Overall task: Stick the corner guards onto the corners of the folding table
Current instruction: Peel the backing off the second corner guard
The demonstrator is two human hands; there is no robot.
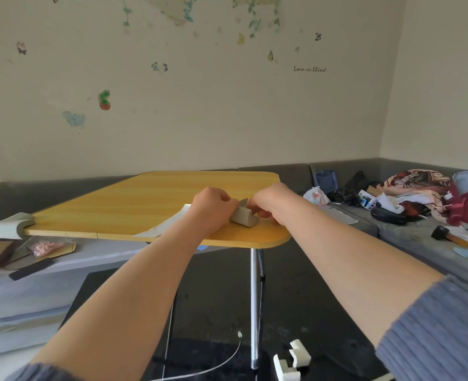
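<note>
Hands meet over the yellow wooden folding table (134,207) in the head view, the only view there is. The left hand (213,206) and the right hand (271,202) both hold one small grey-white foam corner guard (242,217), which sits on the table top near the close right corner. The left hand's fingers are curled together and pinch the guard's left end. The right hand's fingers are bent and pinch the guard on its right side, where a thin bit of backing paper (243,201) sticks up between the two hands. A flat white sheet (164,225) lies on the table under the left wrist. Another grey-white foam corner guard (13,225) is already stuck on the table's left corner. Two more white foam corner guards (292,361) lie on the dark floor (310,298) near the shiny metal table leg (253,306). A thin white strip (222,364) curls on the floor beside them. A grey bench seat (392,229) runs along the wall on the right, with clothes, bags and a black rubber mallet with a wooden handle (447,236) on it. The cream wall (227,119) behind has butterfly and leaf stickers.
</note>
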